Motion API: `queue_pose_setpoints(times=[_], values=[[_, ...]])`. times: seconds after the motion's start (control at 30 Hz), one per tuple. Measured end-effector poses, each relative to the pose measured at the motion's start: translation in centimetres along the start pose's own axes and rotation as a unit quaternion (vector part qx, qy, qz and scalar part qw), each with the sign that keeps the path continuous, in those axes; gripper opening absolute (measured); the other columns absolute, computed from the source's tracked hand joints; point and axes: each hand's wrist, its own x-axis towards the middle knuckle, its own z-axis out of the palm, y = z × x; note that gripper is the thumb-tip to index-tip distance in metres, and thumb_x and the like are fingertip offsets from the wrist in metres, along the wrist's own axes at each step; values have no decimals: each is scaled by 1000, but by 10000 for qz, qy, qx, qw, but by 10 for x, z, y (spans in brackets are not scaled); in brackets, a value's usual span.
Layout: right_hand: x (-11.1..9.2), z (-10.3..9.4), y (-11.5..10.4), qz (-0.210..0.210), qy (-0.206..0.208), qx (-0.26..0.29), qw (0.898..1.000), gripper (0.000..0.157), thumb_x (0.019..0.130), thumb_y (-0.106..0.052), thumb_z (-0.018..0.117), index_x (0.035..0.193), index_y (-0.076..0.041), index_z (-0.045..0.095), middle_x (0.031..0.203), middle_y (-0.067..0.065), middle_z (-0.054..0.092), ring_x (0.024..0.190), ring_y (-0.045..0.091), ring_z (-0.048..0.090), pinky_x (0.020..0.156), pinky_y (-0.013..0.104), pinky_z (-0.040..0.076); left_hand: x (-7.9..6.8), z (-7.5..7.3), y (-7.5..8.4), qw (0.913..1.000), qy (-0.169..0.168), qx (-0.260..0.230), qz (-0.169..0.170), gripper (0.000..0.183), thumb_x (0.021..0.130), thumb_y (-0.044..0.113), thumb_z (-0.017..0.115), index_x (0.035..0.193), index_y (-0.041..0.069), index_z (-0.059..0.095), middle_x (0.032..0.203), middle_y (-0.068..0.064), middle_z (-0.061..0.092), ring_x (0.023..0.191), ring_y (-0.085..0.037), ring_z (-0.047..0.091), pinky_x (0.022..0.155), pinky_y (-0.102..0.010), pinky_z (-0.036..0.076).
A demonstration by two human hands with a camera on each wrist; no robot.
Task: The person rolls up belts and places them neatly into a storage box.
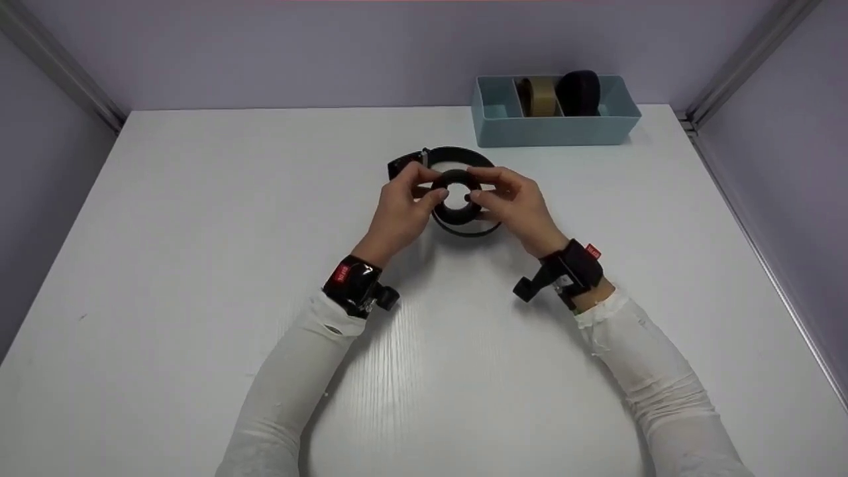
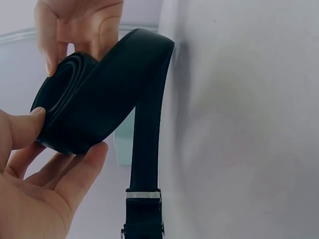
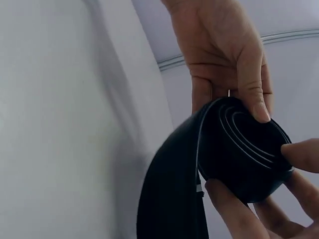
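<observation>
Both hands hold a black belt [image 1: 456,216] whose one end is wound into a tight coil. My left hand [image 1: 401,202] grips the coil's left side, thumb at its inner edge and fingers round the outside. On the opposite side my right hand [image 1: 520,199] pinches it the same way. In the left wrist view several layers show inside the coil [image 2: 94,119]. From it the unwound strap [image 2: 147,144] loops back to the dark buckle [image 2: 143,216], beside a silvery loop. In the head view the buckle lies behind my left fingers.
A blue-green divided tray [image 1: 550,132] stands at the table's back right. It holds a roll of brown tape [image 1: 542,97] and a dark rounded item [image 1: 580,93]. Pale walls enclose the white table [image 1: 199,232] at the back and sides.
</observation>
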Motion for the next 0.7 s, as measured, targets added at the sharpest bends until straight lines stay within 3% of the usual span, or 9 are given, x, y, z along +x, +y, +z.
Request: queue_pose_setpoints(times=[0.1,0.23,0.4,0.53,0.7], values=[[0,-4,-3,-139,-276,-617,9976,41,99,-8,72,139,-3,65,135,15,65,107,31,70,82,32,62,-1,-1,0,9988,-196,376,238,17,103,9,66,118,3,64,123,-10,69,107,-17,70,85,-28,56],[0,-5,-5,-99,-483,-886,9948,41,98,-9,74,138,-4,66,132,14,67,99,23,72,79,30,62,-3,-2,-1,9960,-293,750,390,19,105,14,64,122,6,67,115,-8,73,91,-14,65,74,-28,50],[0,-3,-4,-99,-398,-723,9965,41,98,-6,73,138,-2,66,130,17,67,99,20,73,80,31,62,-3,-1,-2,9962,-169,753,409,22,104,17,65,124,6,68,122,-8,72,102,-14,66,83,-28,53],[0,-2,-2,-203,-107,-448,9987,40,97,-4,74,137,-1,66,129,17,68,99,21,73,79,31,63,-3,0,0,9990,30,416,182,24,103,19,68,123,7,67,129,-5,69,117,-17,66,94,-29,55],[-1,2,0,-77,273,154,9995,41,98,-3,72,138,-1,65,128,16,66,108,27,69,83,37,63,-2,1,1,9994,326,-37,-72,25,101,21,71,122,8,65,128,-3,67,115,-18,67,92,-28,57]])
